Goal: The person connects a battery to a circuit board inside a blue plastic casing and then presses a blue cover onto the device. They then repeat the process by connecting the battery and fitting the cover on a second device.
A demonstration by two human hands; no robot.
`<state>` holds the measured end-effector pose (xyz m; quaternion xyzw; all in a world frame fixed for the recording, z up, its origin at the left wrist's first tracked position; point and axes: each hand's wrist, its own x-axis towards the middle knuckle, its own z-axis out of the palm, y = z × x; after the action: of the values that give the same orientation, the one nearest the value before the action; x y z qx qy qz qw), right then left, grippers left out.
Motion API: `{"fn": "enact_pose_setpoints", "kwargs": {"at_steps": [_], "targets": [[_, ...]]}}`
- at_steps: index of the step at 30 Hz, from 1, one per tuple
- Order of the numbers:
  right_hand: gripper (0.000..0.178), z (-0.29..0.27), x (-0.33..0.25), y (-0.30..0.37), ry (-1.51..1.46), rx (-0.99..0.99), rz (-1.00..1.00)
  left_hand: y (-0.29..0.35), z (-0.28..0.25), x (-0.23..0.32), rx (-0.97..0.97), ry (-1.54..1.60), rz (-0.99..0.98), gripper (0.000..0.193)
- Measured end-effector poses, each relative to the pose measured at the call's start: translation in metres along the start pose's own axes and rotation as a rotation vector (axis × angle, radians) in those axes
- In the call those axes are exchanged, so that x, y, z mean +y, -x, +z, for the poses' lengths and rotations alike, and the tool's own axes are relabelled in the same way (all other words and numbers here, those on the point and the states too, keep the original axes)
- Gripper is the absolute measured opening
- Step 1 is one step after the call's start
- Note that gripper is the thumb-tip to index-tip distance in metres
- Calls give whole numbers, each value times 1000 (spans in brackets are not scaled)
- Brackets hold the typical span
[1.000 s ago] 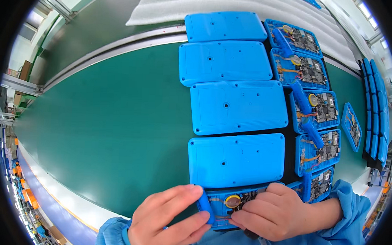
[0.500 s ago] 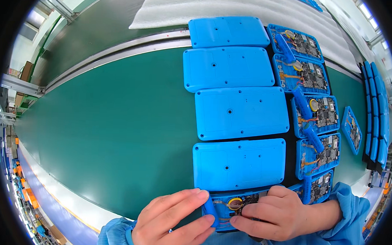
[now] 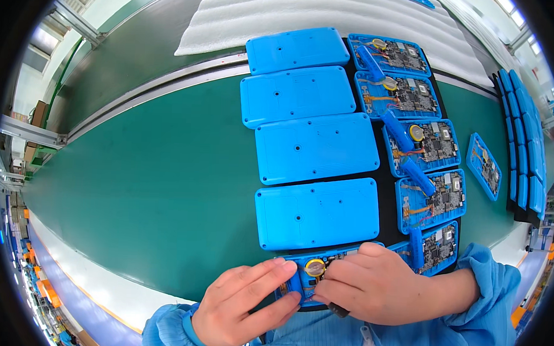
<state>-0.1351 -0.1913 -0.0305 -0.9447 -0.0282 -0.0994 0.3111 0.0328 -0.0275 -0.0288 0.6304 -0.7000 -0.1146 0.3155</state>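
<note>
In front of me lies an open blue housing half (image 3: 307, 290) with a circuit board and a yellow-rimmed coin cell (image 3: 314, 267). My left hand (image 3: 245, 303) is at its left end, thumb and fingers closed around a blue cylindrical battery (image 3: 293, 283), mostly covered by the fingers. Over the board, my right hand (image 3: 377, 286) is curled with its fingertips pressed together near the coin cell. What those fingertips hold, if anything, is hidden. A small dark piece (image 3: 338, 310) shows beneath the right hand; its kind is unclear.
Several closed blue covers (image 3: 315, 214) line up ahead on the green table (image 3: 154, 187). To their right, open housings (image 3: 431, 200) carry boards and batteries on a black mat. A lone board unit (image 3: 483, 167) and stacked blue housings (image 3: 522, 145) stand farther right. White foam sheeting (image 3: 331, 13) lies behind.
The view has shifted, so the covers appear farther left. The battery shows less between my left fingers and sits closer over the housing's left end. My right hand stays over the board.
</note>
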Motion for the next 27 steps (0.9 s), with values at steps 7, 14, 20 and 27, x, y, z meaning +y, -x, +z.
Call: {"fn": "enact_pose_setpoints", "kwargs": {"at_steps": [7,14,20,27], "targets": [[17,8,-7,-2,14,45,95,-6,-5,-1,-19,-24,74,21],[16,9,-8,-5,29,61,100,-12,-10,8,-113,-197,110,22],[17,-1,1,0,-43,-12,0,-16,-13,11,-221,-219,114,23],[17,-7,-3,4,315,-51,-236,-15,-14,5,-244,-201,144,22]]}}
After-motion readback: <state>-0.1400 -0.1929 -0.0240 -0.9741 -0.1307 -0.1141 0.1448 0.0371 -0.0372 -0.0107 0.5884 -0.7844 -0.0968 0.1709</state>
